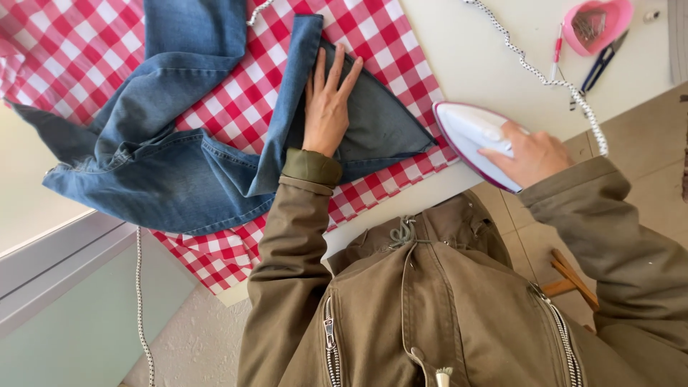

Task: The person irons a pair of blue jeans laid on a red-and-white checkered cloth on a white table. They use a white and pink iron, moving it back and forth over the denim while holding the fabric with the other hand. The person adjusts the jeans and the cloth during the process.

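On jeans [179, 172], left hand [326, 107] flat; right hand [534, 154] seemingly gripping iron [469, 132].

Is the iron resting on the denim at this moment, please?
No, the iron, gripped by the right hand, sits beside the denim.

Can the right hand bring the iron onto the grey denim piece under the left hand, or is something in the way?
Probably yes: the iron in the right hand sits beside the denim piece, nothing between; the left hand covers only its left part.
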